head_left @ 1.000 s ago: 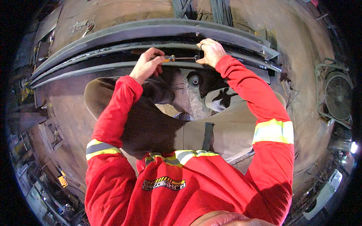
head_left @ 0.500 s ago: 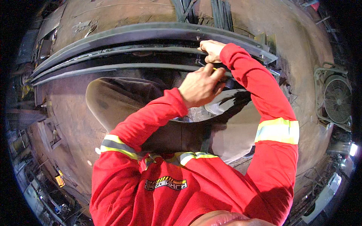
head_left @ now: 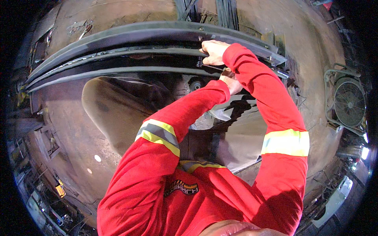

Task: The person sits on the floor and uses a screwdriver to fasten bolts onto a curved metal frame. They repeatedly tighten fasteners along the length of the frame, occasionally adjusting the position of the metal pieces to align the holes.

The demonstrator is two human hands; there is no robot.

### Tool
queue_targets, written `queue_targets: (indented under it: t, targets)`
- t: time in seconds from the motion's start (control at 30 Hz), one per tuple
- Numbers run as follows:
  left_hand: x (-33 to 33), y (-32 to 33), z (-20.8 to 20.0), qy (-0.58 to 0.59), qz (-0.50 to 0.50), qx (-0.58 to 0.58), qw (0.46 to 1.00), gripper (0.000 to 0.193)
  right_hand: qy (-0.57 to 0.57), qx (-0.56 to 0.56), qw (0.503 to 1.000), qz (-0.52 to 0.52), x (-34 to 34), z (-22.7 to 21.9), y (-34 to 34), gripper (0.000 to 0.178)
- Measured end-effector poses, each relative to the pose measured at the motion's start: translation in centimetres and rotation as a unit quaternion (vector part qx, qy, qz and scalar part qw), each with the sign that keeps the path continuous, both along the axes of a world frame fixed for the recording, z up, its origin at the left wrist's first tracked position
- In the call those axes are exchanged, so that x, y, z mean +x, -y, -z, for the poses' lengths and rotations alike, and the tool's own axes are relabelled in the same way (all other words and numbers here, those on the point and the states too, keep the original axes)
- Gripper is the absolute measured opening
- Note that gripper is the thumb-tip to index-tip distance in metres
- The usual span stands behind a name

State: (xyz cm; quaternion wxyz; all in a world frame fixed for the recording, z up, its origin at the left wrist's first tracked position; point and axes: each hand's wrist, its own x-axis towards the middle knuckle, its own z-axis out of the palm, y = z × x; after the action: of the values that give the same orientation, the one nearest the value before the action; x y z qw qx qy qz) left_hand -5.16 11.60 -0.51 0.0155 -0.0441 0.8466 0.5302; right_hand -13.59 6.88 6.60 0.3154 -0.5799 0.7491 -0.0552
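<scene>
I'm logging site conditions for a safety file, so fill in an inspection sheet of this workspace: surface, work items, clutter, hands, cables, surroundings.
Surface: brown, stained floor.
Work items: long dark metal beams; small dark fitting; thin metal shaft between the fitting and the left hand.
Clutter: bundled dark strips beyond the beams; yellow item at lower left, kind unclear.
Hands: right hand at the beams, beside the fitting; left hand near the right wrist, fingers partly hidden, grip unclear.
Cables: none clearly identifiable.
Surroundings: caged fan at right; bright light below it in the picture.
</scene>
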Motion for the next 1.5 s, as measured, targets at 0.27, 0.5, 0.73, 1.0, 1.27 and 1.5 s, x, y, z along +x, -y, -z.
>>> queue_targets:
  t: [0.27, 0.5, 0.73, 1.0, 1.27, 1.5]
  targets:
    - [1.7, 1.6, 0.7, 0.032, -0.003, 0.079, 0.996, 0.039, -0.157, -0.122, 0.980, 0.017, 2.8, 2.0, -2.0, 0.057]
    - [1.8, 0.9, 0.7, -0.012, 0.032, 0.043, 0.999, 0.037, -0.191, -0.241, 0.951, 0.041, 3.0, 4.6, -3.0, 0.052]
    - [3.6, -3.9, -3.1, -0.387, 0.127, -0.293, 0.865, 0.035, -0.190, -0.235, 0.953, 0.027, 3.1, 4.6, -2.4, 0.056]
    - [14.5, 12.1, -10.6, -0.107, 0.165, -0.292, 0.936, 0.023, -0.167, -0.254, 0.952, 0.036, 2.6, 4.9, -3.2, 0.056]
    - [21.7, 26.3, -14.7, 0.096, -0.008, -0.146, 0.985, 0.021, -0.159, -0.287, 0.944, 0.026, 2.9, 4.8, -3.1, 0.056]
    - [15.4, 23.9, -5.0, 0.154, 0.016, -0.350, 0.924, 0.047, -0.139, -0.271, 0.952, 0.027, 2.6, 4.3, -3.2, 0.054]
